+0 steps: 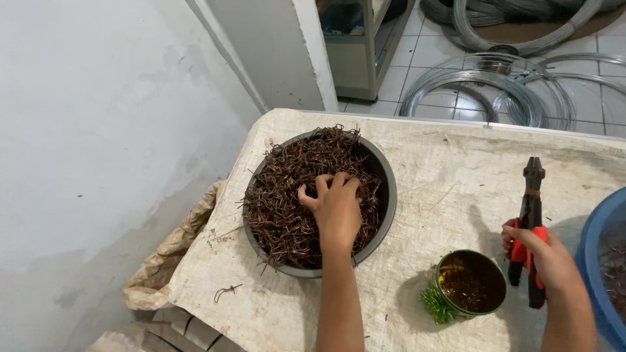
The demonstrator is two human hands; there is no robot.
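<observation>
1. Under both your hands lies the surface (443, 169), covered in pale woven sacking, so everything sits on cloth.
2. Beyond the far edge, well apart from your fingers, coils of grey wire (482, 91) lie on the tiled floor.
3. Your left hand (336, 208) is down in the round grey basin (390, 195), which is heaped with thin brown wire hooks (280, 208); the fingers (326, 181) are curled and dug into the pile, seemingly gathering some.
4. At the right edge a blue tub (596, 234) sits just beside your right hand.
5. Your right hand (544, 257) has its fingers wrapped closed around the red-handled pliers (531, 215), nose pointing away, apparently held ready.
6. Between your wrists stands a small green tin (473, 281), open-topped, within easy reach.
</observation>
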